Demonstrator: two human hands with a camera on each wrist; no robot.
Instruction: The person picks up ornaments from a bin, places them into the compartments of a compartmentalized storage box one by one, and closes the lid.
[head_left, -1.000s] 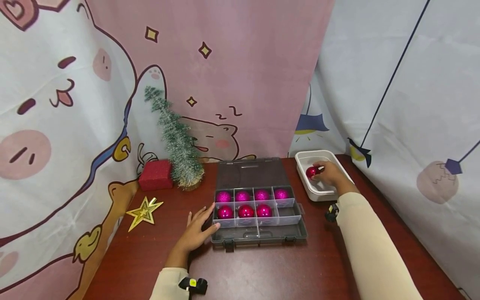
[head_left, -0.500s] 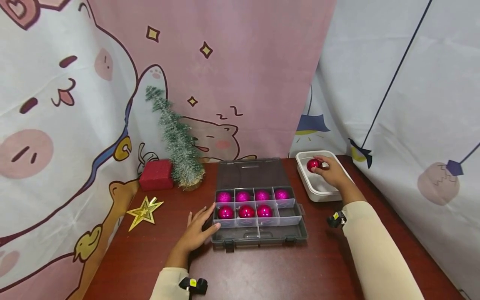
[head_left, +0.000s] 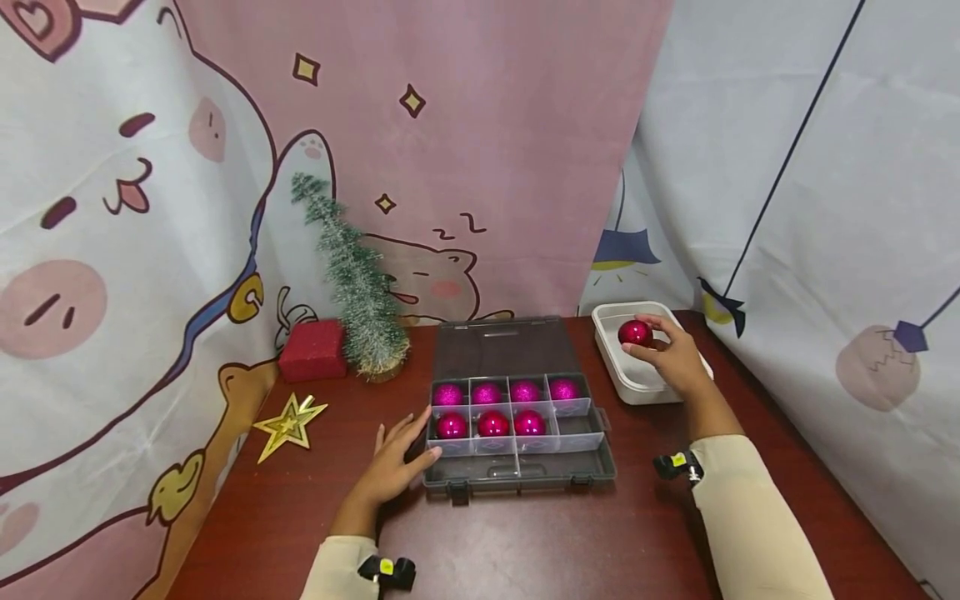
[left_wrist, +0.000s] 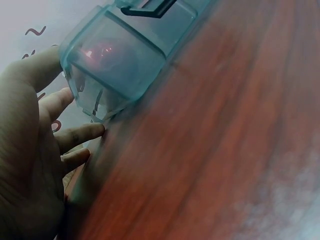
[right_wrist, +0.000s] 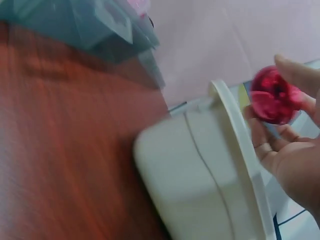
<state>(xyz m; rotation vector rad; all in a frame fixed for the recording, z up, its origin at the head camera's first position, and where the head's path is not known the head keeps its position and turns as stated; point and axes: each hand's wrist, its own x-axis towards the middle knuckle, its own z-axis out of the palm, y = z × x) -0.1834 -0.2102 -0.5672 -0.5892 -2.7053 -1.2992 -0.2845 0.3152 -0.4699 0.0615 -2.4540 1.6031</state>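
A shiny red Christmas ball [head_left: 635,333] is pinched between the thumb and fingers of my right hand [head_left: 675,358], above the white plastic tub [head_left: 630,387]. The right wrist view shows the same ball [right_wrist: 272,95] higher than the tub's rim. My left hand [head_left: 393,462] touches the left side of the clear grey divided box [head_left: 517,483] with spread fingers. Glittery magenta balls [head_left: 485,392] fill the box's back row. Shiny balls [head_left: 492,424] occupy three cells of the middle row; its rightmost cell and the front compartments hold nothing.
The box's lid [head_left: 506,350] lies folded back. Behind to the left stands a small frosted Christmas tree [head_left: 360,292] beside a red block [head_left: 311,350]. A gold star [head_left: 290,425] lies on the brown table [head_left: 525,542]. Printed curtains [head_left: 487,167] enclose the back and sides.
My right hand has lifted the red ball up from inside the tub and shifted slightly right and toward me. The left hand stays at the box.
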